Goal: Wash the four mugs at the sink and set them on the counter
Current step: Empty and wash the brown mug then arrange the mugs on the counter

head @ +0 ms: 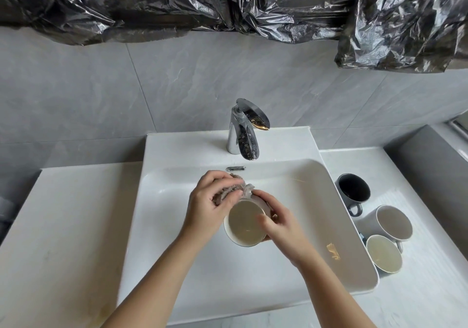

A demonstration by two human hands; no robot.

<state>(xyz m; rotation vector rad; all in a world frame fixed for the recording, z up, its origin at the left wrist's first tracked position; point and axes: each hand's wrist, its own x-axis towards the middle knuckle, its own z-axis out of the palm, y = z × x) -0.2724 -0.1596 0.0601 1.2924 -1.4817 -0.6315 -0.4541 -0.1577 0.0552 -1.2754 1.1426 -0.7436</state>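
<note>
Sink basin, centre. Counter, 3 o'clock, bears a white mug, cream mug and dark mug. Over the basin, the right hand grips the tilted fourth mug; at its 11 o'clock, the left hand clutches a grey cloth.

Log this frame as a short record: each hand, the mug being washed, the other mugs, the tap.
left hand: grips a grey cloth at the held mug's far rim
right hand: holds the held mug, white, tilted, over the sink
other mugs: three upright on the counter right of the sink: dark mug, middle mug, near mug, both white
faucet: no water stream visible
basin mark: yellowish smear on the right side
</note>
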